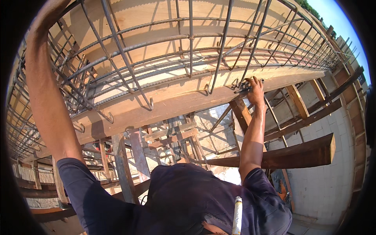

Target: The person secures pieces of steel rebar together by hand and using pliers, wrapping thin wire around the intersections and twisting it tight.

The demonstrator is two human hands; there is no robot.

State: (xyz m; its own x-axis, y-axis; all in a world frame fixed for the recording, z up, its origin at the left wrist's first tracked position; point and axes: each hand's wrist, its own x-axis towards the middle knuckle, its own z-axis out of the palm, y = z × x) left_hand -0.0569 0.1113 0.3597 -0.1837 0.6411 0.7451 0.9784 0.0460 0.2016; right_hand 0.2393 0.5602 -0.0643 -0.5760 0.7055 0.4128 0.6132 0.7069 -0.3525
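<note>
Building site: open air, blue sky (344, 21) at 2 o'clock; at 3, a pale, block-patterned surface (325, 137), floor or wall I cannot tell.
Formwork: sunlit plywood panel (149, 15) across 12 o'clock, striped with shadows.
Reinforcement: rebar cage (191, 55) in front of the plywood, its hooked bar ends (150, 105) overhanging the timber beam (172, 105).
Beam: runs from about 9 o'clock to 2.
Below: timber props (123, 168) at 8 o'clock; dark plank (297, 153) at 4.
Person: dark shirt (184, 192) at 6 o'clock.
Left arm: left forearm (41, 58) rises at 10 o'clock; its hand lies outside the view, grip impossible to tell.
Right hand: right hand (255, 91) at 2 o'clock, grip narrow, fingers curled over a dark metal piece (243, 88).
Metal piece: beside the beam's edge, too indistinct to name.
Cigarette: white cigarette (237, 215) at 5 o'clock.
</note>
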